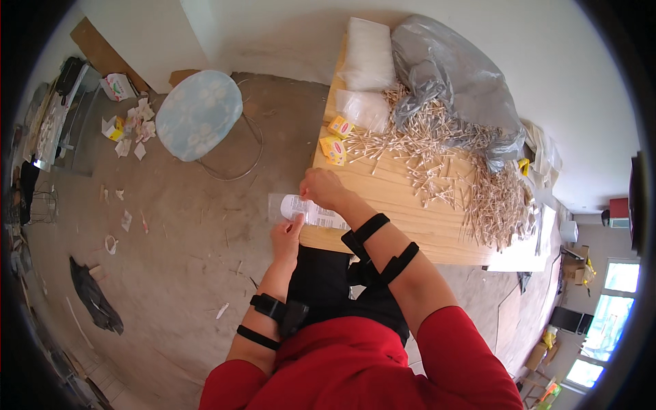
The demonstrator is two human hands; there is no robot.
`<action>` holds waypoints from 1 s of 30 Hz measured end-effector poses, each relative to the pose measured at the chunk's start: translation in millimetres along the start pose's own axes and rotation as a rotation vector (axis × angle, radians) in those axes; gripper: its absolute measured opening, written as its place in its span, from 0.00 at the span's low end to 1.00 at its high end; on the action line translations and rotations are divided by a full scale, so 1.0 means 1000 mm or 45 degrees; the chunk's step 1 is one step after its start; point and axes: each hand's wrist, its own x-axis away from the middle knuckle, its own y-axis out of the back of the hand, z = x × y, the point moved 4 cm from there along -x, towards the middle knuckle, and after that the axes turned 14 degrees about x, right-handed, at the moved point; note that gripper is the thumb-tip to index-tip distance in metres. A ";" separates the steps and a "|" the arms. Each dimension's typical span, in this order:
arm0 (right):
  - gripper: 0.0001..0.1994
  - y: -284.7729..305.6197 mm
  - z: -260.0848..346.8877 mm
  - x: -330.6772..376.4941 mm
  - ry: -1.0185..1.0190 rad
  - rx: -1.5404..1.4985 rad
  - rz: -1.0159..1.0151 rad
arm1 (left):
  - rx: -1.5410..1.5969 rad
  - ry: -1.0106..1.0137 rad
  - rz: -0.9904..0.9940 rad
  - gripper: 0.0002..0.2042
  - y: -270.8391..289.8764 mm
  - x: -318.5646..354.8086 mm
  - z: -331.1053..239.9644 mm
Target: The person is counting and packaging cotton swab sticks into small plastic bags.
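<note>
My left hand and my right hand both pinch a small clear plastic bag with a white printed label, held flat in the air at the near-left edge of the wooden table. The left hand grips its lower left edge, the right hand its upper right. Black straps wrap both forearms. A big pile of cotton swabs with wooden sticks spreads over the table to the right of my hands.
Two small yellow boxes lie near the swabs. Clear bag stacks and a crumpled grey plastic bag sit at the table's far end. A blue floral stool stands on the littered concrete floor to the left.
</note>
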 end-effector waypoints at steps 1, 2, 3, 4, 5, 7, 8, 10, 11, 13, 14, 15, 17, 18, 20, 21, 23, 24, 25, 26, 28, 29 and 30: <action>0.04 -0.002 -0.001 0.001 -0.006 -0.005 -0.003 | -0.061 -0.078 -0.023 0.14 -0.004 0.002 -0.001; 0.03 -0.002 -0.003 0.003 0.007 0.054 -0.046 | -0.122 -0.157 -0.045 0.14 -0.008 0.004 -0.003; 0.02 -0.003 -0.004 0.005 0.019 0.112 -0.089 | -0.129 -0.155 -0.039 0.14 -0.012 0.005 -0.002; 0.02 -0.001 -0.005 0.009 0.021 0.106 -0.091 | -0.142 -0.159 -0.029 0.13 -0.015 0.007 -0.005; 0.02 0.000 -0.011 0.015 -0.065 0.052 -0.058 | -0.156 -0.163 -0.019 0.13 -0.017 0.008 -0.008; 0.02 -0.005 -0.016 0.023 -0.161 -0.005 -0.031 | -0.089 -0.142 -0.063 0.14 -0.013 0.006 -0.002; 0.01 -0.008 -0.018 0.027 -0.193 -0.112 -0.135 | -0.016 -0.120 -0.106 0.14 -0.011 0.005 0.002; 0.01 -0.013 -0.018 0.036 -0.231 -0.223 -0.241 | -0.043 -0.105 -0.127 0.14 -0.004 0.003 0.006; 0.01 -0.011 -0.013 0.041 -0.211 -0.288 -0.367 | -0.063 -0.092 -0.158 0.15 -0.002 0.003 0.008; 0.02 -0.009 -0.008 0.046 -0.201 -0.356 -0.506 | -0.160 -0.152 -0.123 0.16 -0.002 0.005 0.013; 0.03 -0.008 -0.009 0.048 -0.224 -0.302 -0.562 | -0.251 -0.215 -0.088 0.16 -0.003 0.007 0.014; 0.04 -0.006 -0.010 0.050 -0.249 -0.245 -0.618 | -0.260 -0.218 -0.071 0.16 -0.002 0.008 0.016; 0.04 -0.016 -0.023 0.058 -0.273 -0.276 -0.726 | -0.151 -0.129 -0.025 0.19 -0.002 0.007 0.031; 0.04 -0.020 -0.032 0.064 -0.277 -0.308 -0.823 | -0.071 -0.108 0.038 0.20 0.001 0.009 0.038; 0.03 -0.032 -0.038 0.078 -0.339 -0.605 -0.962 | -0.094 -0.041 -0.003 0.23 0.033 0.011 0.045; 0.03 -0.033 -0.042 0.095 -0.499 -0.617 -1.043 | -0.111 -0.059 -0.056 0.20 0.047 0.019 0.040; 0.03 -0.024 -0.060 0.125 -0.675 -0.606 -1.157 | -0.058 -0.018 -0.095 0.14 0.075 0.037 0.031; 0.03 -0.025 -0.083 0.149 -0.918 -0.583 -1.199 | -0.155 -0.027 -0.046 0.13 0.079 0.045 0.025; 0.03 -0.027 -0.102 0.171 -1.155 -0.565 -1.233 | -0.253 -0.041 -0.006 0.12 0.080 0.052 0.017; 0.03 -0.026 -0.117 0.187 -1.179 -0.550 -1.252 | -0.258 -0.035 0.025 0.12 0.075 0.059 0.012; 0.05 -0.019 -0.140 0.214 -1.411 -0.198 -1.392 | -0.423 -0.108 0.156 0.11 0.062 0.068 -0.003; 0.05 -0.021 -0.153 0.220 -1.426 -0.189 -1.406 | -0.426 -0.108 0.177 0.11 0.051 0.068 -0.004; 0.06 -0.025 -0.165 0.225 -1.525 -0.181 -1.393 | -0.471 -0.129 0.235 0.11 0.038 0.068 -0.004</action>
